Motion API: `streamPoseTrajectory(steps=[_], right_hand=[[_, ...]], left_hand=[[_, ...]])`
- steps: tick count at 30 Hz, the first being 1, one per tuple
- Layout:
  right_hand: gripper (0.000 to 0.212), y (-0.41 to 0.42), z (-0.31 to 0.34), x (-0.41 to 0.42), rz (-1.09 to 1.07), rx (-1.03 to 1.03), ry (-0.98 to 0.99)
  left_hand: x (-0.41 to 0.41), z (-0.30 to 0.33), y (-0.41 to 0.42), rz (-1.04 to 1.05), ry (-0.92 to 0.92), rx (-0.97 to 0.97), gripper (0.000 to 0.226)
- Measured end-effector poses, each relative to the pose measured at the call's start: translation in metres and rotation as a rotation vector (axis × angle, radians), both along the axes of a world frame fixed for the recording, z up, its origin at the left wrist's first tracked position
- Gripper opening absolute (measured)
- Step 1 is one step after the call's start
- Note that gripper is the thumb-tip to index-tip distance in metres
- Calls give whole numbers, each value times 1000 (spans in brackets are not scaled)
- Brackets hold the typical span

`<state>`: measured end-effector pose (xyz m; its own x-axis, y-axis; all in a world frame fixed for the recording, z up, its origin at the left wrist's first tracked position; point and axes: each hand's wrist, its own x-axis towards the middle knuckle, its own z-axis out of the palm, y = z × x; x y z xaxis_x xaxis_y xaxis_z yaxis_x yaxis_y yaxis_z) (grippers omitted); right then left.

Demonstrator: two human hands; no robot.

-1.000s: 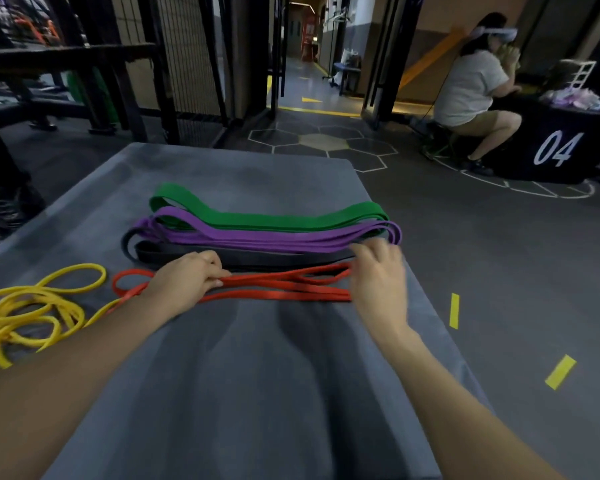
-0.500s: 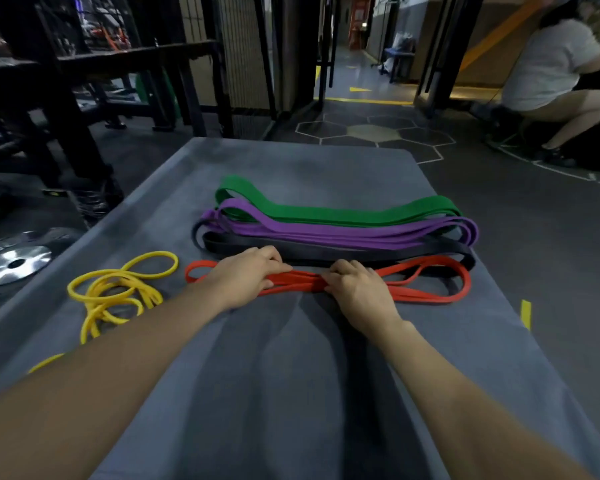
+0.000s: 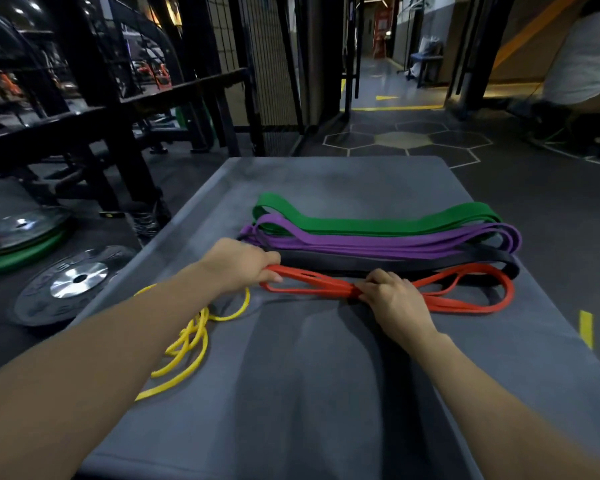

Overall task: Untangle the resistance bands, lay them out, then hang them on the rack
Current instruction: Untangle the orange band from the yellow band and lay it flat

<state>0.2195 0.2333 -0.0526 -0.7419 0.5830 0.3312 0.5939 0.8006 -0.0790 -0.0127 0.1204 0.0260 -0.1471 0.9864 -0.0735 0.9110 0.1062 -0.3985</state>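
On the grey table [image 3: 326, 393] lie several resistance bands in rows: a green band [image 3: 378, 223] farthest, then a purple band [image 3: 395, 242], a black band [image 3: 378, 263], and an orange band [image 3: 471, 299] nearest. My left hand [image 3: 239, 263] grips the orange band's left end. My right hand [image 3: 392, 299] grips the bunched strands at its middle. The orange band's right end fans out in loose loops. A thin yellow band [image 3: 194, 337] lies tangled at the table's left side, partly under my left forearm.
Weight plates [image 3: 73, 282] lie on the floor left of the table, with a black metal rack [image 3: 94, 109] behind them. A person sits at the far right [image 3: 582, 57]. Yellow tape [image 3: 586, 329] marks the floor to the right.
My right hand slid left along the orange band from its right end to its middle. My left hand stayed at the left end. The camera view swung left.
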Motion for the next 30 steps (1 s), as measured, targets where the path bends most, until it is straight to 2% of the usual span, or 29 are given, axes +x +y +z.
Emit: streamPoseTrajectory(steps=[2, 4, 6, 7, 9, 11, 12, 14, 16, 18, 22, 25, 28, 30], right_hand=[[15, -1, -2, -1, -19, 18, -15], [19, -1, -3, -2, -29, 52, -7], [21, -1, -6, -2, -29, 62, -2], [21, 0, -7, -3, -25, 62, 4], [19, 1, -9, -4, -18, 60, 24], [17, 2, -11, -4, -24, 39, 32], [15, 2, -11, -4, -24, 34, 29], [9, 0, -8, -3, -40, 10, 2], [16, -2, -6, -3, -44, 0, -28], [25, -3, -1, -2, -36, -12, -61], [31, -4, 3, 2, -30, -70, -48], [38, -5, 6, 11, -12, -82, -91], [43, 1, 7, 32, -111, -19, -102], [43, 9, 9, 52, -195, -23, -98]], left_hand=[[-7, -1, 6, -20, 91, 80, 51], [-11, -20, 3, -76, 105, 125, 70], [-21, -35, 3, -8, -82, 111, 59], [-26, -37, 1, 124, -229, 37, 51], [-31, -31, -3, 255, -463, -30, 51], [-35, -29, -11, 206, -569, 101, 58], [-34, -30, -16, 171, -576, 229, 60], [-25, -34, -24, 96, -563, 463, 55], [-2, -41, -25, -64, -574, 579, 44], [28, -52, -16, -151, -619, 573, 44], [74, -83, 13, -74, -690, 482, 53], [76, -94, 24, -37, -718, 465, 45], [71, -95, 29, 39, -831, 505, 39], [74, -97, 33, 88, -804, 514, 31]])
